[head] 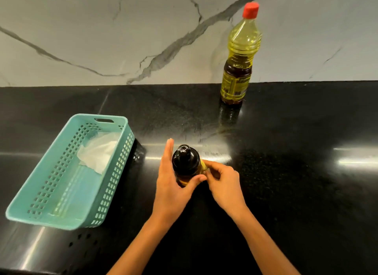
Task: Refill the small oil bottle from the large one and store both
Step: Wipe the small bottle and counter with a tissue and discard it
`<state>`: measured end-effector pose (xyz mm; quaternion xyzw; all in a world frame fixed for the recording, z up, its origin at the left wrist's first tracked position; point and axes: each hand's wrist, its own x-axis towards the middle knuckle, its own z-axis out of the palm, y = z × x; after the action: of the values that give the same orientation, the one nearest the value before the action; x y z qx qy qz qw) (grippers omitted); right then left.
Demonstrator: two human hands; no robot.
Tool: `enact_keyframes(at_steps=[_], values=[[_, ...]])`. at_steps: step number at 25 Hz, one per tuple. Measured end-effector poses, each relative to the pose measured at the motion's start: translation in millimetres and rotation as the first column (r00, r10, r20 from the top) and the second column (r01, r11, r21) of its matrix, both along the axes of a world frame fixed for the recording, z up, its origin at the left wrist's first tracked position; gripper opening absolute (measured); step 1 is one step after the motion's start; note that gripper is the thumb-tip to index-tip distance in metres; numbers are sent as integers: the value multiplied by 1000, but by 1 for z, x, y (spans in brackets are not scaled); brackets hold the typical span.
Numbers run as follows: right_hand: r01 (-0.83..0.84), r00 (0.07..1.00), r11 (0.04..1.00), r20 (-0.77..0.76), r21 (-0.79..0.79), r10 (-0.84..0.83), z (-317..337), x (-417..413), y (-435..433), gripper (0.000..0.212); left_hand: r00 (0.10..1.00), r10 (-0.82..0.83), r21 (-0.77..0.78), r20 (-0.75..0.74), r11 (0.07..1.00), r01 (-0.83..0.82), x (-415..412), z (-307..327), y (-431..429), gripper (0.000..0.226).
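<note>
Our left hand point(170, 184) cups the small bottle point(185, 160) at centre, thumb wrapped round; our right hand point(223, 179) pinches its side. We should keep it upright while uncapping. The big bottle point(238, 70) stands capped at 1 o'clock.

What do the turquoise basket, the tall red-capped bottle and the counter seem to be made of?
Basket: moulded plastic with a satin finish, judging by its even colour, grid of holes in the walls and cut-out handle.
Large bottle: probably clear glossy plastic, given its ribbed see-through walls; the red cap also looks plastic.
Counter: polished black stone, likely granite, given the fine speckles and mirror-like glare.
</note>
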<state>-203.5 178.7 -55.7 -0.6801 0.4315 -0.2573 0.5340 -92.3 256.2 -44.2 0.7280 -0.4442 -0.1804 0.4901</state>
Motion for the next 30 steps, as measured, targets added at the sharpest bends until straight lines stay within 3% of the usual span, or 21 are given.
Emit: enact_keyframes(at_steps=[2, 5, 7, 11, 17, 20, 23, 26, 30], values=[[74, 997, 996, -12, 44, -73, -4, -4, 4, 27, 985, 71, 92, -159, 994, -56, -1, -9, -7, 103], [139, 990, 987, 22, 75, -141, -4, -13, 9, 25, 969, 111, 94, -222, 991, -92, 3, -19, -19, 80], [181, 981, 980, 51, 85, -185, -2, -18, 11, 24, 965, 144, 82, -220, 988, -129, 5, -21, -23, 61], [217, 969, 971, 97, 95, -226, 4, -21, 12, 19, 977, 155, 45, -149, 988, -150, 11, -8, -25, 48], [188, 925, 981, 324, 56, -196, 59, 1, -4, 21, 1000, 19, -126, 0, 992, -18, 37, 88, -41, 44], [167, 829, 981, 526, 94, -191, 101, 15, -4, 23, 996, -1, -245, 91, 969, 24, 37, 145, -50, 48], [225, 646, 963, 717, 151, -263, 140, 27, 5, 23, 991, 29, -342, 128, 940, 17, 33, 193, -55, 45], [245, 504, 942, 799, 231, -327, 171, 34, 16, 25, 985, 37, -373, 166, 927, 28, 28, 231, -58, 36], [228, 429, 931, 829, 284, -358, 196, 38, 24, 29, 984, 33, -397, 177, 917, 41, 18, 255, -57, 28]])
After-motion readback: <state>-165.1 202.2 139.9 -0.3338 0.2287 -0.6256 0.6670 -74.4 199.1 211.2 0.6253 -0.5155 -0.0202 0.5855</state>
